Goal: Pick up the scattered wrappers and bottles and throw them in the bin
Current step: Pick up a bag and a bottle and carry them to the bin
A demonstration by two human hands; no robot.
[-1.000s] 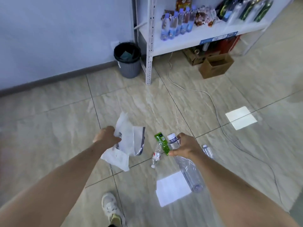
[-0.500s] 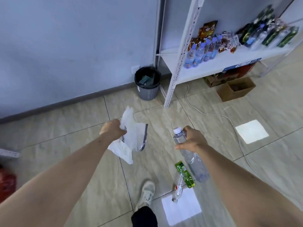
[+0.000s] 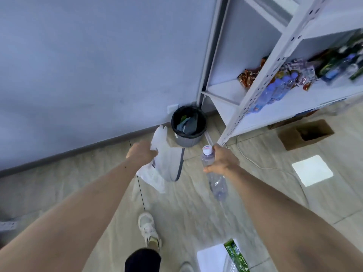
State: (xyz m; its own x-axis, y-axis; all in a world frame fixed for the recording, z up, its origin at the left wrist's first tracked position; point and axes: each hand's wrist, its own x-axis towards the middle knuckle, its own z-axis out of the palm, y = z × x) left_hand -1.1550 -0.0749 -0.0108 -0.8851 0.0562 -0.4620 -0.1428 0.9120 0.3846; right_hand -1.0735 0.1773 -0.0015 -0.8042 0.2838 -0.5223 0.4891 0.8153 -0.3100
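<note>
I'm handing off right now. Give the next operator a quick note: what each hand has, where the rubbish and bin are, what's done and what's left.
Left hand: closed on a bunch of white wrappers, held out toward the bin.
Right hand: gripping a clear plastic bottle near its white cap, base hanging down.
Bin: grey, black liner, on the floor by the wall beside the white shelf, just ahead; some rubbish already inside.
Done: both loads picked up and carried most of the way.
Left: drop both in the bin, then go back for the green wrapper on the floor at the bottom edge of the view.
</note>
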